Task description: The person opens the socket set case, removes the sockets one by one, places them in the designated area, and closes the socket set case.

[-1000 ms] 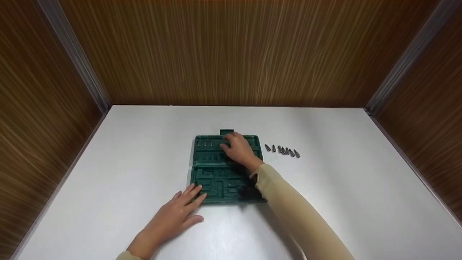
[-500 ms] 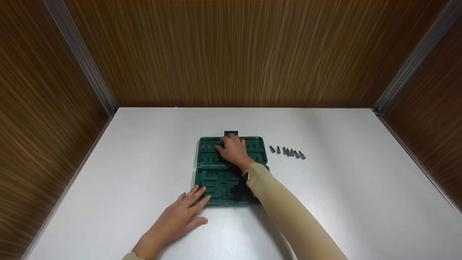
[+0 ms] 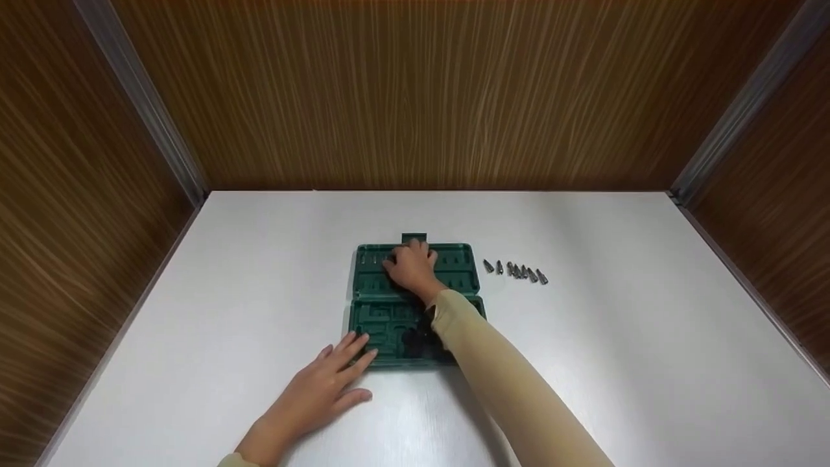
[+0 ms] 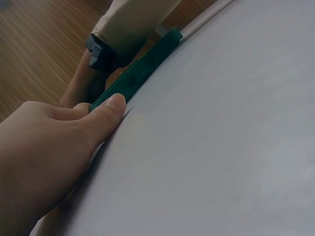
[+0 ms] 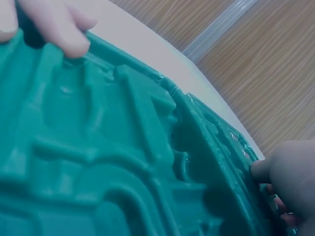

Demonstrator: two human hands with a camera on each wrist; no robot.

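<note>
- My right hand (image 3: 411,267) sits on the far half of the open dark-green moulded plastic tool case (image 3: 389,311), fingers curled down into the row of small slots; from the pictures I cannot tell whether they pinch anything or only press there.
- My left hand (image 3: 322,381) lies flat, fingers straight, tips on the case's near left corner, thumb against its edge (image 4: 129,86) in the left wrist view. I judge it steadies the case so it does not slide while the other hand works; it grasps nothing.
- The case lies opened flat under both hands, hinge running left to right, a small green latch tab (image 3: 414,238) just beyond my right fingers.
- A few small metal pieces stand in the slots (image 3: 371,259) just left of my right hand.
- To the right of that hand, apart from the case, a short row of small grey metal bits (image 3: 515,271) lies on the white tabletop (image 3: 616,337).
- My right forearm, in a beige sleeve (image 3: 493,376), crosses over the near half of the case, wrist bent down; my left forearm comes in low from the near left.
</note>
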